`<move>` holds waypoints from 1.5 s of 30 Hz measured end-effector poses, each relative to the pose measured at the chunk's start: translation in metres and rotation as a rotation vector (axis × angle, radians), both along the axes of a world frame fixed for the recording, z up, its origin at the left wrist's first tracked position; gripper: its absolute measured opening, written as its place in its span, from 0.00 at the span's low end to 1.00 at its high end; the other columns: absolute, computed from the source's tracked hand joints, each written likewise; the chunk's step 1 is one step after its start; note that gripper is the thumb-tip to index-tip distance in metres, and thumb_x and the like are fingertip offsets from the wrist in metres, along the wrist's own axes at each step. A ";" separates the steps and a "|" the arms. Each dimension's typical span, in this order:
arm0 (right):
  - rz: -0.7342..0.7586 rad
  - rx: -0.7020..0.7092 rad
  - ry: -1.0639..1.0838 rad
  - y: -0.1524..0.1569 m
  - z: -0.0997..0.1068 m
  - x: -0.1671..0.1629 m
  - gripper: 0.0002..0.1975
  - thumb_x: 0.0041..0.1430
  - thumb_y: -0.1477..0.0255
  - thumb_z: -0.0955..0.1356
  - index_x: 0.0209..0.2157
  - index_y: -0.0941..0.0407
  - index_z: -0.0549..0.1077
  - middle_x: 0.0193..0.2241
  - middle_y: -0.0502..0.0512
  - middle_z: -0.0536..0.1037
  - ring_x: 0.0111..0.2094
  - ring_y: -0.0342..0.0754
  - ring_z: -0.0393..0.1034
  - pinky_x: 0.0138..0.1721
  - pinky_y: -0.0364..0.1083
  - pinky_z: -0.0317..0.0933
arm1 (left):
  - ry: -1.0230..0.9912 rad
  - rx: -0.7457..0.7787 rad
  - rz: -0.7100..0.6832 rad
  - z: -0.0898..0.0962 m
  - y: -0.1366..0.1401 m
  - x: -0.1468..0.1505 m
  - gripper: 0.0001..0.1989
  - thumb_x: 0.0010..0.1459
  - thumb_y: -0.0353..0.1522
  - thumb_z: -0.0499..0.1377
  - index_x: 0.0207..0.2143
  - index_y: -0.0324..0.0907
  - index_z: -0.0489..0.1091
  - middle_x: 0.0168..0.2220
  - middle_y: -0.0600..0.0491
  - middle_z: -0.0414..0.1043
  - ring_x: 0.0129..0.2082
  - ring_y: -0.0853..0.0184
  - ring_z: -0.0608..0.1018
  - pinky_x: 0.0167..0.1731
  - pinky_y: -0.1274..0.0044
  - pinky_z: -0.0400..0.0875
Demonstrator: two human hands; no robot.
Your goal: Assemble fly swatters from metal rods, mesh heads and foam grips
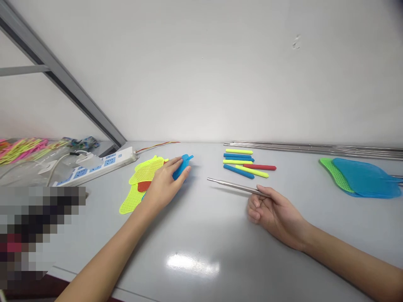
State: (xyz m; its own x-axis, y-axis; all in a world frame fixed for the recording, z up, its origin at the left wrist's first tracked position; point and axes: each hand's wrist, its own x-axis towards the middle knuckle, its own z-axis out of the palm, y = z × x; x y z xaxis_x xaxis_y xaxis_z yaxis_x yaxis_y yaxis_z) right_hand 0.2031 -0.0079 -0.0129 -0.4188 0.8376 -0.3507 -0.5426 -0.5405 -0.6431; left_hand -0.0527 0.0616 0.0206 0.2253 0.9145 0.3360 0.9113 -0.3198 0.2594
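Observation:
My left hand [163, 184] reaches over a pile of flat mesh fly swatter heads. Its thumb and fingers are around a blue fly swatter head [181, 168], whose short neck points to the upper right; the palm hides the rest. Under and beside that hand lie yellow-green fly swatter heads [143, 173] and a red one [144, 186]. My right hand [273, 214] is closed on a thin telescopic metal rod [233, 185], held between thumb and fingers above the table. The rod's narrow tip points left, toward my left hand.
Yellow, blue and red handle sleeves [237, 161] lie mid-table. Several metal rods [308, 149] rest along the wall. Blue and green assembled swatters [365, 178] lie at right. A power strip [107, 161] with cables and bagged colourful pieces [28, 149] are at left.

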 end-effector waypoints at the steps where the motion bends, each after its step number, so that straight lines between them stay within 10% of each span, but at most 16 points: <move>1: -0.009 -0.005 0.014 0.000 0.000 0.000 0.18 0.53 0.60 0.60 0.17 0.58 0.65 0.17 0.49 0.58 0.21 0.42 0.55 0.29 0.44 0.51 | -0.001 -0.001 -0.024 -0.002 -0.002 0.002 0.21 0.56 0.42 0.44 0.47 0.42 0.64 0.51 0.52 0.62 0.51 0.64 0.63 0.51 0.71 0.55; 11: -0.066 -0.038 0.124 0.001 -0.004 -0.001 0.16 0.55 0.62 0.59 0.22 0.58 0.66 0.19 0.49 0.58 0.22 0.42 0.55 0.28 0.43 0.52 | 0.002 -0.058 -0.240 -0.008 -0.021 0.018 0.20 0.58 0.37 0.44 0.51 0.42 0.59 0.54 0.54 0.57 0.56 0.66 0.55 0.54 0.69 0.51; 45: -0.051 -0.021 0.158 0.003 -0.006 0.002 0.17 0.56 0.64 0.59 0.20 0.59 0.65 0.18 0.49 0.57 0.22 0.41 0.54 0.28 0.44 0.52 | -0.005 -0.042 -0.287 -0.007 -0.025 0.023 0.18 0.59 0.36 0.44 0.51 0.45 0.59 0.53 0.56 0.58 0.53 0.68 0.60 0.52 0.72 0.57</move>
